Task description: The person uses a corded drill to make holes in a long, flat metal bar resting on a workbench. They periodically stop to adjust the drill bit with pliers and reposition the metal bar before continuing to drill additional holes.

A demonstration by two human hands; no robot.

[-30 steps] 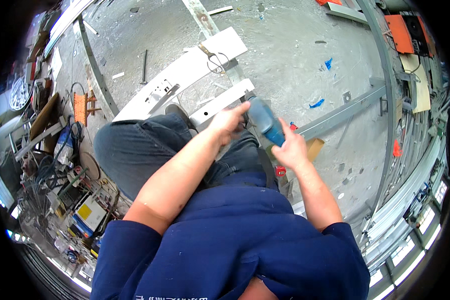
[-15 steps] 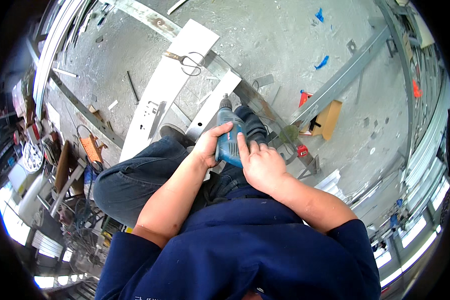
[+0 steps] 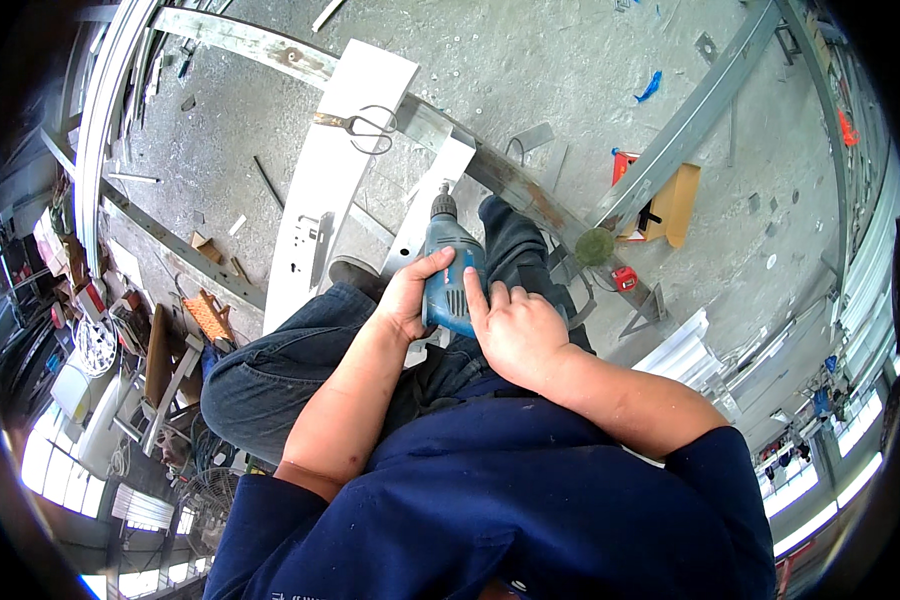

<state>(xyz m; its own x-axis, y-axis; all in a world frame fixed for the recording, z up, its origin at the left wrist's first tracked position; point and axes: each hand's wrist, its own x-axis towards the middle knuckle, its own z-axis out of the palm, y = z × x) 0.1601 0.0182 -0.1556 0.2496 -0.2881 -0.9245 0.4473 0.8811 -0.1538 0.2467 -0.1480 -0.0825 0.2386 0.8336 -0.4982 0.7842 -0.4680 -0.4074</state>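
A blue power drill (image 3: pixel 450 262) points away from me, its chuck (image 3: pixel 443 204) over a narrow white profile (image 3: pixel 422 212) with a dark round hole in it. My left hand (image 3: pixel 410 292) is closed round the drill's left side, thumb on top of the body. From the right, my right hand (image 3: pixel 516 325) grips the rear of the drill, its index finger stretched along the housing. The drill's handle is hidden beneath my hands. To the left lies a wider white board (image 3: pixel 342 165) with cutouts near its lower end. Scissors (image 3: pixel 360 127) with dark loop handles rest across it.
A steel beam (image 3: pixel 540 195) runs under both white pieces, joined at right by another beam (image 3: pixel 685 115). Beyond it sits an open cardboard box (image 3: pixel 682 205). A red tape measure (image 3: pixel 624 278) lies near the joint. An orange basket-like item (image 3: pixel 207 317) stands at left among clutter.
The view has shifted and turned slightly, so the surroundings sit differently in the picture. Both hands keep their hold on the drill, its chuck still over the narrow profile.
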